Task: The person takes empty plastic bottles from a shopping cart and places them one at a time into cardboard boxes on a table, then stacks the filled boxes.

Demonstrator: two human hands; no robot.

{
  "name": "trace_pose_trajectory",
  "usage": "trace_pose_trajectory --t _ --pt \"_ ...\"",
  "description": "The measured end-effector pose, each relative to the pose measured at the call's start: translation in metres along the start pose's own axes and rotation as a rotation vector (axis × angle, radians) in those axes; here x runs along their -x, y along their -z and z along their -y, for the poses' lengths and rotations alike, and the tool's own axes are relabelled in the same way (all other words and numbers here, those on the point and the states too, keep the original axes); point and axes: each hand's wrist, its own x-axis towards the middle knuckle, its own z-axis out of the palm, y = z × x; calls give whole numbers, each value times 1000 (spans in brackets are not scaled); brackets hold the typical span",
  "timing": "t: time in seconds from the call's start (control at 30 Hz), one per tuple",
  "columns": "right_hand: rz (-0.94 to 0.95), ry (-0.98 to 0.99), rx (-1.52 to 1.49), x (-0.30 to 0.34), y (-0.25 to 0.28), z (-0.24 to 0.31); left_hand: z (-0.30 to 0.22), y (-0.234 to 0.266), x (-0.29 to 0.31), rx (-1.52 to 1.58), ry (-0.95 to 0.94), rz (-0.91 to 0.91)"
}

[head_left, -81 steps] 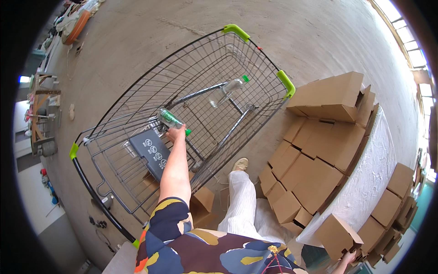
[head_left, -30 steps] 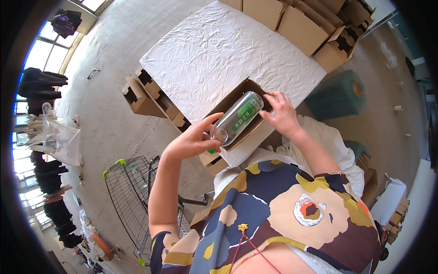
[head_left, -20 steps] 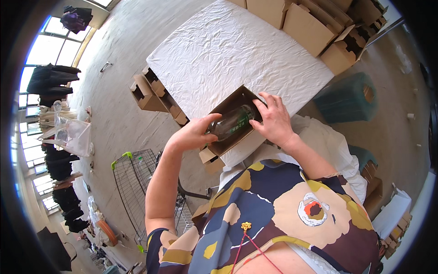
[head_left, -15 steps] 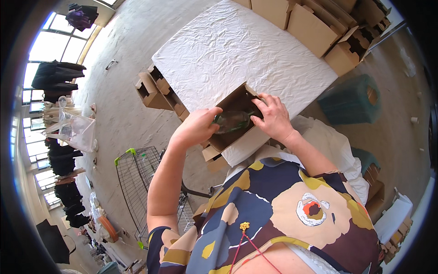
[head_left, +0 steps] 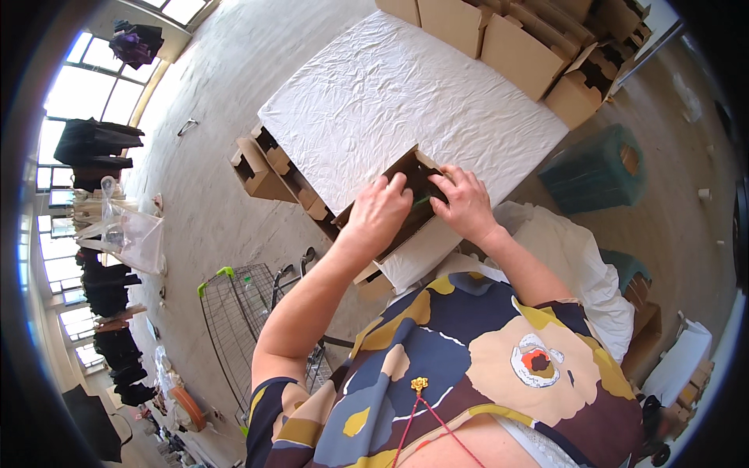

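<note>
A narrow open cardboard box (head_left: pixel 412 165) stands at the near edge of the white-covered table (head_left: pixel 390 86). My left hand (head_left: pixel 378 207) reaches over the box's left part, its fingers bent down into the opening. What those fingers hold, if anything, is hidden. At the box's right end, my right hand (head_left: pixel 466 204) grips the wall, thumb and index finger curled over the inside. Between the two hands, a small bit of a green-tinted clear thing (head_left: pixel 422 200) shows inside the box; most of it is covered by my left hand.
Flattened and open cartons (head_left: pixel 523 54) stand at the table's far right. More cardboard (head_left: pixel 265 171) sits along its left side. A wire shopping cart (head_left: pixel 234 308) is at my left. A large teal-wrapped roll (head_left: pixel 597 168) and white cloth (head_left: pixel 558 249) lie to the right.
My left hand has moved right and farther in over the box, from its left rim. The clear bottle-like thing, plainly seen before, is now mostly covered. My right hand stays at the box's right end.
</note>
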Motion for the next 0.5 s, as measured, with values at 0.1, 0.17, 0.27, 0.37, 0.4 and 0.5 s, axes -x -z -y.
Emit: trace_pose_trajectory --t 0.1,0.17,0.27,0.37,0.4,0.5 --pt "-14 8 15 2 1 0 -1 -1 -2 -52 -43 -11" --pt "-18 0 19 1 1 0 -3 5 -9 -89 -60 71" --pt "-14 -3 8 -2 1 -1 -8 -2 -19 -154 -115 136" --pt "-11 -8 -5 -3 -1 -1 -18 -8 -35 -170 -103 138" --pt "-15 -9 -5 -3 -3 -3 -19 -13 -43 -172 -95 142" --pt "-11 -14 20 -2 -3 -7 -12 -27 -68 -62 -53 -1"
